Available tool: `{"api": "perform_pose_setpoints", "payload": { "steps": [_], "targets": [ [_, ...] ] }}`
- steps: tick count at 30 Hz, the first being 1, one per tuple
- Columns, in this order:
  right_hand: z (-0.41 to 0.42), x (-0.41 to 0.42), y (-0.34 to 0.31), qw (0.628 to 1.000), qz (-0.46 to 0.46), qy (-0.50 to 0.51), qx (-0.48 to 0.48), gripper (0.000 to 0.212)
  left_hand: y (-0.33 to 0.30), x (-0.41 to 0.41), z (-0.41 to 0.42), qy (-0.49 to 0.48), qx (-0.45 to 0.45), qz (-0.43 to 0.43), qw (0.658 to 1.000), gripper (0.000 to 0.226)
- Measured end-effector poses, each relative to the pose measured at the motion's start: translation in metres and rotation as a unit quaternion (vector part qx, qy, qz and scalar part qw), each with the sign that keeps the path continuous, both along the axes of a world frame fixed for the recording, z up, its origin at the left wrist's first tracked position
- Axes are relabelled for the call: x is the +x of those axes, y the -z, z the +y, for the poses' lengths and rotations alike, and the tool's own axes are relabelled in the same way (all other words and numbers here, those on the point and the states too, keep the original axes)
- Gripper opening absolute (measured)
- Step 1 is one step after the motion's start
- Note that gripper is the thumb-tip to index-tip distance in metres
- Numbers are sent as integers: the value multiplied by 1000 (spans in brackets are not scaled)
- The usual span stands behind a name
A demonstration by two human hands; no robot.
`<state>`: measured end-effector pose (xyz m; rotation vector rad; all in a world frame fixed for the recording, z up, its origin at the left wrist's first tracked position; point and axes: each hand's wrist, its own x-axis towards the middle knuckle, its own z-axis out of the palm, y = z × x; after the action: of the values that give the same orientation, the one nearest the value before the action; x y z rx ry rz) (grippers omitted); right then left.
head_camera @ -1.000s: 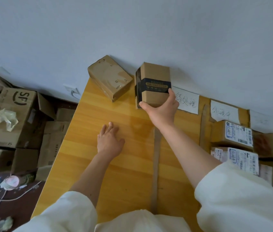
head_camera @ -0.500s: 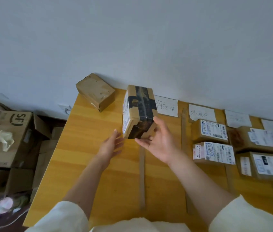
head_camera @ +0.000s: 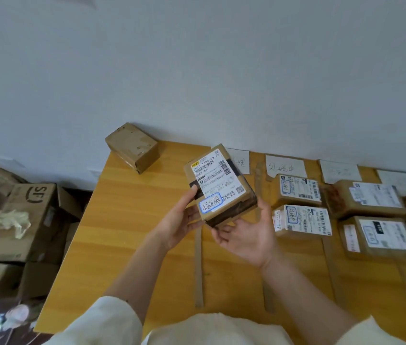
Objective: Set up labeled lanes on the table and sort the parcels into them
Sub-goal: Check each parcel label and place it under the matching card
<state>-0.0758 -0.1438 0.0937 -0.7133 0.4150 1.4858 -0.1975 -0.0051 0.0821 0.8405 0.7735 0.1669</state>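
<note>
Parcel (head_camera: 219,185) held above the surface near its back edge, label up. Left hand (head_camera: 179,220) fingers grip its left side; right hand (head_camera: 244,235) cradles underneath. Read the blue-bordered sticker (head_camera: 210,202), match it to the paper lane sign (head_camera: 238,159) behind, then set it down square between the tape strips.

carton (head_camera: 32,210) reads "sf"; parcel (head_camera: 218,185) "5020".

Both hands hold parcel (head_camera: 218,185) above wooden table (head_camera: 127,235), shipping label up: left hand (head_camera: 177,221) at its 9 o'clock edge, right hand (head_camera: 246,235) cupped under its 5 o'clock corner. Plain box (head_camera: 133,146) at 11 o'clock. Labelled parcels (head_camera: 299,190) at 3 o'clock behind paper signs (head_camera: 285,166)
</note>
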Motion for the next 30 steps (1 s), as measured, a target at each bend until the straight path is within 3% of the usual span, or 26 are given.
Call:
{"api": "perform_pose_setpoints", "payload": {
  "steps": [7,11,16,20,24,30],
  "targets": [
    [-25,7,3,1000,-4,-14,-21,82,1,12,-20,2,17,36,999,32],
    [-34,11,8,994,-54,-1,-95,74,3,14,-26,-8,20,67,998,32],
    [-41,21,12,978,-133,-6,-158,80,8,9,-33,14,18,103,994,27],
    [-45,24,12,956,-222,-61,-181,75,11,6,-38,43,7,119,992,27],
    [-44,25,11,932,-291,-118,-182,76,13,4,-39,82,25,130,988,41],
    [-48,26,16,900,-330,-213,-187,61,17,2,-38,89,37,150,984,28]
  ]
}}
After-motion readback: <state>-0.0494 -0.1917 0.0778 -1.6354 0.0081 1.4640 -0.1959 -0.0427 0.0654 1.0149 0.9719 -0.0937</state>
